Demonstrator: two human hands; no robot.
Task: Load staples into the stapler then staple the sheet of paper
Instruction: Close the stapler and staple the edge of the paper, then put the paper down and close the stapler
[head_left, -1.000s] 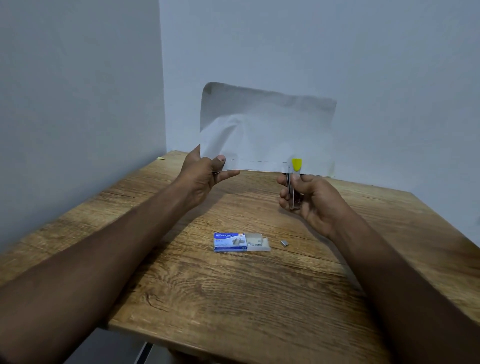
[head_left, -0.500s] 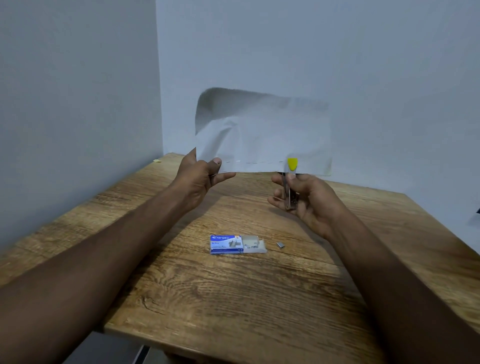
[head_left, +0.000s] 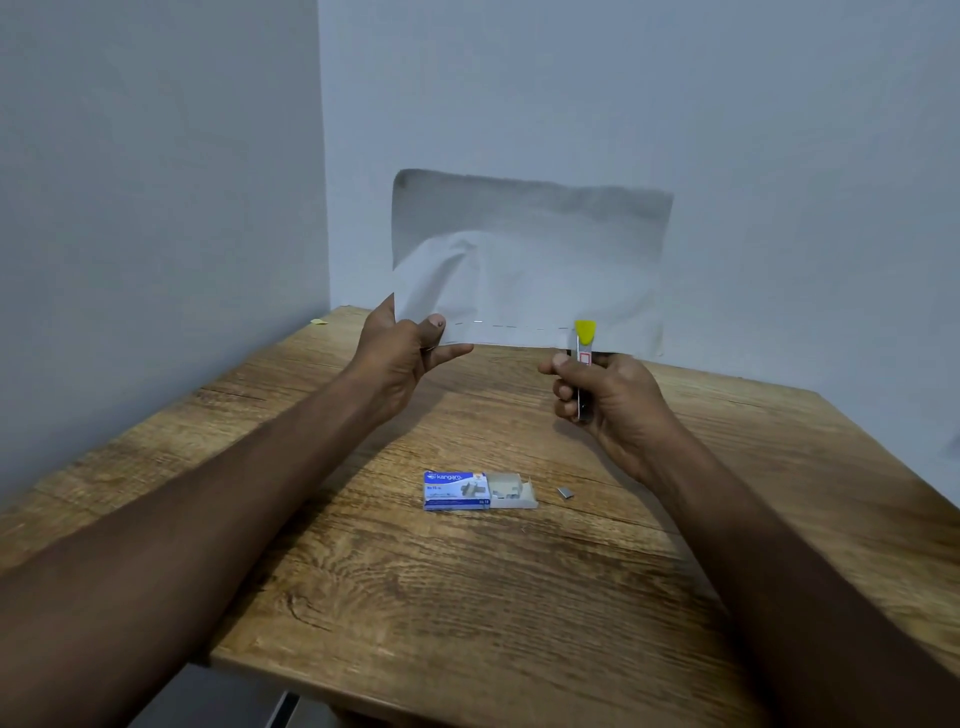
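Stapler (head_left: 585, 357): slim metal, yellow tip; creased paper (head_left: 519, 270).

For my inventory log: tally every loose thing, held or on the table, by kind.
sheet of paper: 1
stapler: 1
staple box: 1
loose staple strip: 1
small yellow scrap: 1
Total: 5
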